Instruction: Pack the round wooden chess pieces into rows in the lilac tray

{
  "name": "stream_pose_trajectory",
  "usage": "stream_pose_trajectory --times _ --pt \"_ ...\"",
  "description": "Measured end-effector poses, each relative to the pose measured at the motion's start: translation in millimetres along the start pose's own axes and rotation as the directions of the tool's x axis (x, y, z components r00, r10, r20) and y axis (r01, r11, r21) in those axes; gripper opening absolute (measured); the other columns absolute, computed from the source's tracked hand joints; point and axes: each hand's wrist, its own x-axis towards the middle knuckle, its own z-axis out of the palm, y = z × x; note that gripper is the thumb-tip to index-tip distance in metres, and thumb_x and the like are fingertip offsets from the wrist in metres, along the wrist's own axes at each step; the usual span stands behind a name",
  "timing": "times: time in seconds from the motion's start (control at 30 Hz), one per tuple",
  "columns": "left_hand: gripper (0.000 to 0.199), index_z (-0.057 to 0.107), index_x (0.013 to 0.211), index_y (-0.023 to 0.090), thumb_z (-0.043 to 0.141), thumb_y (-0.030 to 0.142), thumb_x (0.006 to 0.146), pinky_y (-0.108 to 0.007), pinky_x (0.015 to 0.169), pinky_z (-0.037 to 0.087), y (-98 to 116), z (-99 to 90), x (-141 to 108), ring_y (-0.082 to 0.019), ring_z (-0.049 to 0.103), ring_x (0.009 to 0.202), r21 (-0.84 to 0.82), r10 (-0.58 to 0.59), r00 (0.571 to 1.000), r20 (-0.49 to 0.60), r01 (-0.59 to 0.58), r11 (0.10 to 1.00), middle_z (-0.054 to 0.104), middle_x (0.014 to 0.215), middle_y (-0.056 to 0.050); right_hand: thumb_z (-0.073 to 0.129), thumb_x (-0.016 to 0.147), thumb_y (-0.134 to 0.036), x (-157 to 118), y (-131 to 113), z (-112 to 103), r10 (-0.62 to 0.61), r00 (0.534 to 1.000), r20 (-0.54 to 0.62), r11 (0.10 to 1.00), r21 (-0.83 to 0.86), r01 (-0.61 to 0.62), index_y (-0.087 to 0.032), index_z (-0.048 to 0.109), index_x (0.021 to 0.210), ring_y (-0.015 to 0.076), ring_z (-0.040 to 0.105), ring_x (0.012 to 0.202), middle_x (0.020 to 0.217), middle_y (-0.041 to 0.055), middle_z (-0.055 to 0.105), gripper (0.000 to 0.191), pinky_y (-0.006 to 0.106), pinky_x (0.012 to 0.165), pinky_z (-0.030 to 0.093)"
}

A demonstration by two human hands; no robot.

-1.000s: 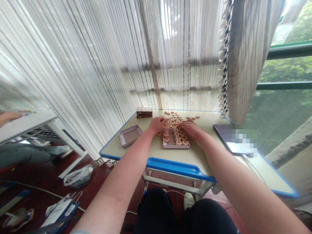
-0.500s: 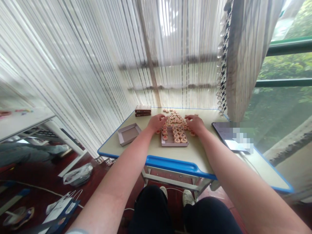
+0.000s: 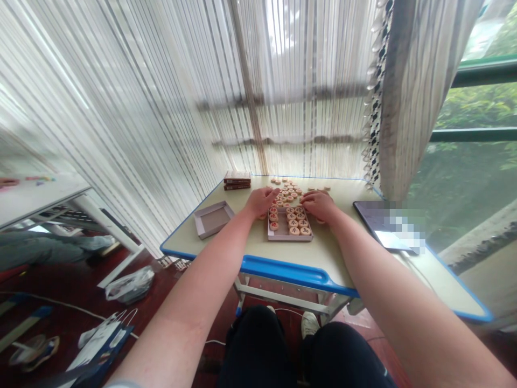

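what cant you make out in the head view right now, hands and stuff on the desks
All in the head view:
- Left hand's grip: too small to tell if it pinches a piece.
- Right hand's grip: its fingers hide what lies beneath.
- Markings on the loose xiangqi pieces: too small.
- Print on the stacked boxes: too small.
- Dark tablet-like device's screen: partly pixelated.
- Other person's hand: blurred, cut by the left edge.

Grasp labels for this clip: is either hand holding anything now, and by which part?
Can't tell. The left hand and right hand are at the loose pieces beyond the open box, but fingertip detail is too small to confirm a hold.
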Motion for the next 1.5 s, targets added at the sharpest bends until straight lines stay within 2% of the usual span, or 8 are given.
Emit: stream_pose_trajectory --times 0.1,0.2,0.4,0.6,1.03,1.23,1.37,1.5 --pt "0.06 0.064 0.078 0.016 0.03 0.065 0.08 -0.025 0.057 0.039 -2.3 -0.4 -0.1 -0.014 0.058 0.061 -0.02 -0.011 1.0 -0.014 0.011 1.0 0.065 0.067 -0.003 0.052 0.075 -0.032 0.1 -0.6 0.6 -0.003 1.0 0.02 0.999 0.042 0.002 -0.024 0.073 0.08 0.018 0.056 0.101 0.098 0.0001 0.068 0.023 0.028 0.095 0.035" --pt "0.06 0.064 0.074 0.016 0.029 0.065 0.08 -0.025 0.055 0.038 -2.0 -1.6 -0.5 -0.013 0.057 0.058 -0.004 -0.011 1.0 -0.021 0.011 1.0 0.065 0.065 -0.003 0.053 0.074 -0.034 -0.6 -1.2 1.4 -0.005 0.999 0.037 0.999 0.044 0.004 -0.024 0.073 0.081 0.0179 0.056 0.101 0.096 0.0011 0.068 0.023 0.028 0.095 0.035" --pt "0.062 0.062 0.069 0.016 0.026 0.064 0.082 -0.026 0.055 0.037 5.3 -2.9 -1.4 -0.014 0.057 0.058 0.071 0.023 0.999 -0.031 -0.02 0.997 0.065 0.063 -0.003 0.052 0.075 -0.038 -1.9 -6.7 2.4 0.056 0.998 0.026 0.998 0.039 -0.057 -0.025 0.073 0.078 0.0178 0.057 0.097 0.097 0.0009 0.068 0.025 0.028 0.089 0.038" --pt "0.062 0.064 0.073 0.016 0.025 0.063 0.083 -0.026 0.056 0.037 7.9 -3.4 -0.6 -0.014 0.058 0.059 0.076 0.041 0.999 -0.032 -0.038 0.996 0.065 0.064 -0.003 0.052 0.072 -0.057 -1.8 -12.3 1.6 0.065 0.997 0.043 0.998 0.017 -0.065 -0.027 0.073 0.076 0.0193 0.054 0.101 0.099 0.0004 0.067 0.037 0.029 0.089 0.038" --pt "0.061 0.066 0.079 0.015 0.023 0.059 0.085 -0.025 0.06 0.04 8.1 -5.8 -0.9 -0.015 0.059 0.062 0.097 0.012 0.999 -0.033 -0.009 0.995 0.066 0.066 -0.003 0.05 0.072 -0.06 -0.5 -12.4 4.0 0.09 0.995 0.036 0.996 -0.03 -0.089 -0.027 0.073 0.078 0.0201 0.053 0.1 0.098 0.0017 0.066 0.041 0.031 0.091 0.036" --pt "0.061 0.066 0.079 0.015 0.024 0.059 0.085 -0.026 0.06 0.04 5.9 -5.3 -1.0 -0.014 0.059 0.061 0.076 0.014 0.999 -0.043 -0.011 0.997 0.066 0.065 -0.003 0.051 0.074 -0.055 -1.3 -12.6 4.3 0.098 0.994 0.041 0.995 0.001 -0.099 -0.027 0.072 0.082 0.0181 0.055 0.095 0.1 0.0015 0.065 0.036 0.029 0.084 0.04" --pt "0.061 0.066 0.079 0.015 0.024 0.06 0.085 -0.026 0.06 0.04 5.0 -6.0 -1.3 -0.014 0.059 0.061 0.071 0.013 0.999 -0.041 -0.011 0.997 0.066 0.066 -0.004 0.047 0.08 -0.047 -0.4 -9.3 2.4 0.123 0.992 -0.026 0.992 0.007 -0.122 -0.025 0.071 0.087 0.0182 0.053 0.099 0.102 0.0029 0.064 0.034 0.029 0.087 0.037" --pt "0.061 0.065 0.076 0.015 0.024 0.059 0.085 -0.026 0.06 0.041 2.9 -5.9 -0.4 -0.015 0.06 0.063 0.093 -0.016 0.999 -0.037 0.019 0.995 0.066 0.067 -0.004 0.047 0.08 -0.049 0.7 -2.3 1.0 0.192 0.971 -0.141 0.98 -0.015 -0.196 -0.024 0.07 0.093 0.0225 0.048 0.106 0.107 0.0059 0.061 0.036 0.034 0.091 0.034"
